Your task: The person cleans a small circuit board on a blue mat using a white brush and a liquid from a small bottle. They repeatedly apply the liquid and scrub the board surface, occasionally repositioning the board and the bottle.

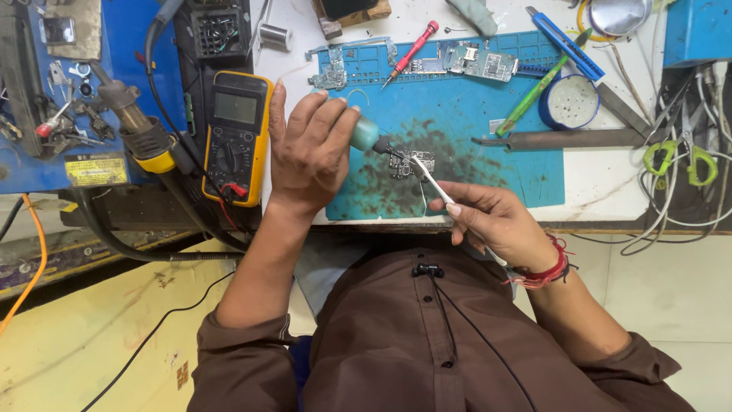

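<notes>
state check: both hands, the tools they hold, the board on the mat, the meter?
Left hand: closed around a teal-handled tool, tip on the board.
Right hand: pinching a thin white stick, end on the board.
Small circuit board: flat on the blue work mat.
Yellow multimeter: display blank.

A small green bottle (366, 134) is held in the left hand (309, 149), and its dark tip is pointed at a little circuit board (412, 163) on the blue mat (457, 114). A thin white stick (436, 183) is held in the right hand (496, 223), its end touching the board. A yellow meter (237, 137) is seen beside the left hand.
</notes>
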